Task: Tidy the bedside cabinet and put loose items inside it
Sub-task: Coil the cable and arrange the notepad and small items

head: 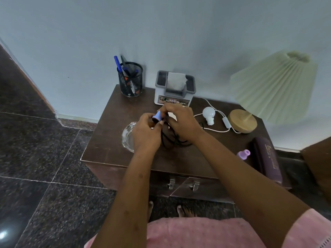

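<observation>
Plainly the step in hand is gathering up the black cable so that it can go inside the bedside cabinet. Left of the tissue box and in front of it, a glass ashtray lies on the tabletop, partly hidden by the left hand. That hand's fingers curl round what seems to be a small blue plug, held in the air just in front of the tissue box. The right hand, also in front of the tissue box, pinches the plug's upper end with thumb and fingertips. From the plug the black cable drops and lies in loose loops on the tabletop, in front of the tissue box and under both hands.

To do it well, I would hold the plug steady in the left hand and let the right hand run along the cable, winding even loops lifted off the wood so they do not sweep the ashtray. Right of the tissue box a bulb lies on its side beside a white lamp cord. The black loops reach near that cord, so draw them in gently, or they may snag it and set the bulb rolling. The cabinet doors, below and in front of the tissue box, look closed, so the bundle should end up in one hand, leaving the other free to open them.
</observation>
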Motion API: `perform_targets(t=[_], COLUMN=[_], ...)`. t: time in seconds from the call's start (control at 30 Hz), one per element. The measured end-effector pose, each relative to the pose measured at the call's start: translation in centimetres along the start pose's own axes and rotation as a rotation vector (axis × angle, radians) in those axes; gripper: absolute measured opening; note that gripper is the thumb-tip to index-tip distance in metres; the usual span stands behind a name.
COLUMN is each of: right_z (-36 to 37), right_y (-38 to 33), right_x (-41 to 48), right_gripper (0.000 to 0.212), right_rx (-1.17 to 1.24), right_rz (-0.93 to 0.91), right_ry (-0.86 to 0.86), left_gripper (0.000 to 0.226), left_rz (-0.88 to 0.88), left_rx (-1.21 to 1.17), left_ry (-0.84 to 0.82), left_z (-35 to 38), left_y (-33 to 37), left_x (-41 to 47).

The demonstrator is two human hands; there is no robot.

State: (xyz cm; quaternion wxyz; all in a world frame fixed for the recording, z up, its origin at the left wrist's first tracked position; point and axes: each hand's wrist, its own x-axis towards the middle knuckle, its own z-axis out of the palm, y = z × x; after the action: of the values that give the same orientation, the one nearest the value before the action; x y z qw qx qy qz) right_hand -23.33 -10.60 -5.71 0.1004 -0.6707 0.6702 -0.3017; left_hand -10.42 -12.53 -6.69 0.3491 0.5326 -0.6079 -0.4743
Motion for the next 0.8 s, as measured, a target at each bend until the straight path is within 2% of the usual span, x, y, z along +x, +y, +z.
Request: perform_targets(t=[0.17, 0.23, 0.33, 0.47, 0.57, 0.7, 0.8], right_z=[-1.0, -1.3, -1.7, -2.9, -4.5, -7.1, -7.7], right_y=[-0.8, -1.5, -2.2, -1.6, 0.3, 4.2, 6.4], right_x=[-1.3, -1.8, -2.6, -4.3, -6.8, -11.4, -13.8], right_gripper=[0.028, 0.029, 0.009, 0.022, 0.027, 0.016, 0.014], right_rx=[0.168, 0.338, 0.510, 0.544, 0.411, 0.000, -0.321], right_rz=[0.076, 0.135, 0.183, 0.289, 0.373, 0.572, 0.743], right_ry=[0.017, 0.047, 0.175, 0.280, 0.187, 0.073, -0.095], left_gripper=[0.017, 0.020, 0.027, 0.030, 0.036, 0.048, 0.043], left_rz=[0.061, 0.170, 0.366, 0.509, 0.521, 0.477, 0.430], left_rx=[-0.048, -0.044, 0.011, 0.189, 0.372, 0.544, 0.606], left_ry=[0.008, 0.005, -0.047, -0.149, -0.247, -0.424, -0.472], left_z=[0.0, -0.1, 0.0, 1.0, 2.3, 3.8, 4.1], left_y=[0.1, 0.5, 1.1, 1.5, 1.4, 0.7, 0.3], left_x=[0.2, 0.2, -0.5, -1.3, -2.3, -4.1, -4.2])
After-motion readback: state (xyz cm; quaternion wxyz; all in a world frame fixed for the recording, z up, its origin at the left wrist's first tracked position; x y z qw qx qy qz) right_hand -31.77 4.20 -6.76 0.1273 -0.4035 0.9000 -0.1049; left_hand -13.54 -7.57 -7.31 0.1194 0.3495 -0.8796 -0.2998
